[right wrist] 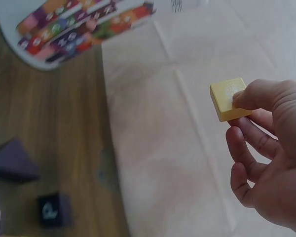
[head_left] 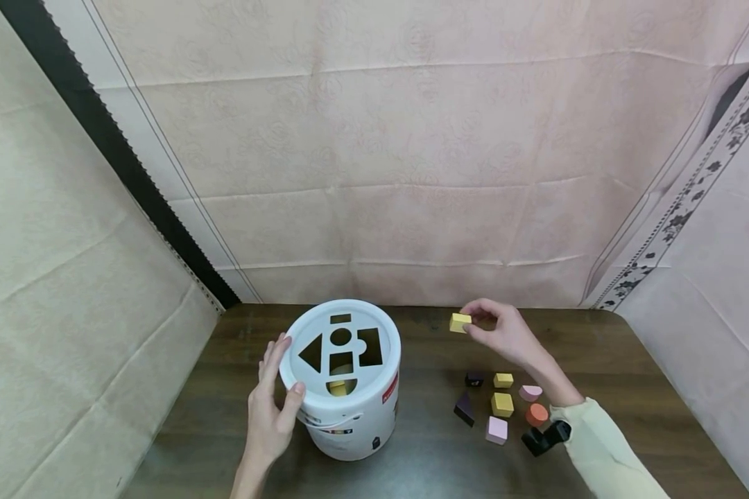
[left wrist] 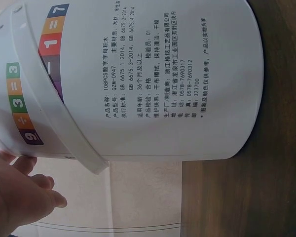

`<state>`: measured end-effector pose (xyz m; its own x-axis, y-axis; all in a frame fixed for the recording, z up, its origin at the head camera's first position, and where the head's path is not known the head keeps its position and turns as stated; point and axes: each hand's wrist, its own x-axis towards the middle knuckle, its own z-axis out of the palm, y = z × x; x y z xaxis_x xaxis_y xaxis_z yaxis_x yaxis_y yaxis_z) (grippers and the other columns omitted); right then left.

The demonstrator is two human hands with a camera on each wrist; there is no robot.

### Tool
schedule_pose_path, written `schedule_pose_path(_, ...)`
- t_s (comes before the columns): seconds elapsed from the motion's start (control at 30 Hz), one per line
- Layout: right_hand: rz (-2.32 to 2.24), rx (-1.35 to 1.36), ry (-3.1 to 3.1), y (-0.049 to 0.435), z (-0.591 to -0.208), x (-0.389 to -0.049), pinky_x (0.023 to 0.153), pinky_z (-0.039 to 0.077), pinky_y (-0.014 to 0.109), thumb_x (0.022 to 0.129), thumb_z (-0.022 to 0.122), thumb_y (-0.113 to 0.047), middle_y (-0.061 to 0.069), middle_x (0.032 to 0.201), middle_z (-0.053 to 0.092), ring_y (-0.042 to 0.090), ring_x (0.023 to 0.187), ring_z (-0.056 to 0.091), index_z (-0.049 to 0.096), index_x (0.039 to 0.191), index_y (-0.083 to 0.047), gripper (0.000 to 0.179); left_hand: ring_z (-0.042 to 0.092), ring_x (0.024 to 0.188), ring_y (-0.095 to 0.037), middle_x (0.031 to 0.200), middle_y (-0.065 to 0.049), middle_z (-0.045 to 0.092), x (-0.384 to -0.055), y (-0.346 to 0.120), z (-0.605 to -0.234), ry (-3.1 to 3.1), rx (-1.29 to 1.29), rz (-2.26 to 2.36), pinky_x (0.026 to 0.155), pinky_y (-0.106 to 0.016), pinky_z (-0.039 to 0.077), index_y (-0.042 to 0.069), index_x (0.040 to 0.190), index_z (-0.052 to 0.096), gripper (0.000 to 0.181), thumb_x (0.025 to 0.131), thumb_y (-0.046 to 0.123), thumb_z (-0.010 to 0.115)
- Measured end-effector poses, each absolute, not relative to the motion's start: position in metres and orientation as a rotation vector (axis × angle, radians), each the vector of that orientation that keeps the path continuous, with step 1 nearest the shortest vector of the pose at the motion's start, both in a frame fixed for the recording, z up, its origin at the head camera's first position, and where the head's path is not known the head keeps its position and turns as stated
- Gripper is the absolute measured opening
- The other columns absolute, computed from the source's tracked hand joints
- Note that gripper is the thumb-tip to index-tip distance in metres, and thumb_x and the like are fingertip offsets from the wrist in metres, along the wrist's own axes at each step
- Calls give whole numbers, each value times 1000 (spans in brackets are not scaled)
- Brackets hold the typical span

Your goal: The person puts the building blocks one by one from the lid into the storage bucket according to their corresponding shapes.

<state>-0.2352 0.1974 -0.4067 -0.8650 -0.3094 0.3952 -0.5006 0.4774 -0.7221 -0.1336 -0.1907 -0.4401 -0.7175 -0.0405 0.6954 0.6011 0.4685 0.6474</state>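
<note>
In the head view a white bucket (head_left: 356, 433) stands upright under a lid (head_left: 374, 381) with cut-out shapes. My left hand (head_left: 271, 402) rests against the left side of the bucket, thumb and fingers spread along the lid's rim. The left wrist view shows its fingers beside the bucket wall (left wrist: 153, 138). Away to the right, my right hand (head_left: 502, 333) pinches a yellow block (head_left: 460, 323) between thumb and fingers, held above the table. The right wrist view shows the thumb on the top face of this block (right wrist: 227, 98). Part of a yellow piece (head_left: 337, 388) shows through a lid hole.
Loose blocks lie on the wooden table (head_left: 424, 443) below my right hand: yellow blocks (head_left: 502, 405), a pink block (head_left: 496, 430), an orange round piece (head_left: 537, 415), a dark triangular block (head_left: 465, 409) and a dark cube (right wrist: 50, 210). Pale cloth walls (head_left: 412, 229) surround the table.
</note>
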Motion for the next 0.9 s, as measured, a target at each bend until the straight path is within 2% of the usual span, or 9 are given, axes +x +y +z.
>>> schedule_pose_path(0.27, 1413, 815, -2502, 153, -353, -224, 68, 47, 37, 78, 66, -1, 9, 87, 62, 24, 80, 57, 62, 96, -1, 18, 22, 130, -33, 137, -10, 41, -134, -191, -440, -2076, -454, -1267, 95, -66, 8, 8, 137, 39, 60, 80, 12, 58)
schedule_pose_path(0.47, 1440, 894, -2492, 128, -335, -220, 71, 45, 43, 78, 65, 1, 14, 87, 61, 26, 80, 56, 62, 95, 3, 18, 23, 130, -33, 137, -10, 41, -133, -190, -441, -2072, -454, -1270, 95, -66, 9, 7, 137, 40, 61, 79, 11, 59)
schedule_pose_path(0.63, 1429, 952, -2485, 109, -331, -223, 73, 41, 44, 77, 66, 0, 11, 87, 62, 24, 81, 56, 62, 95, 0, 18, 23, 130, -35, 137, -11, 41, -133, -190, -441, -2060, -458, -1279, 95, -66, 8, 6, 137, 40, 61, 79, 9, 59)
schedule_pose_path(0.9, 1367, 1056, -2447, 81, -353, -250, 71, 39, 38, 77, 69, -10, -7, 86, 62, 12, 80, 55, 65, 94, -14, 18, 23, 130, -35, 136, -13, 41, -132, -190, -441, -2046, -473, -1274, 94, -67, 8, 4, 136, 40, 60, 79, 10, 59)
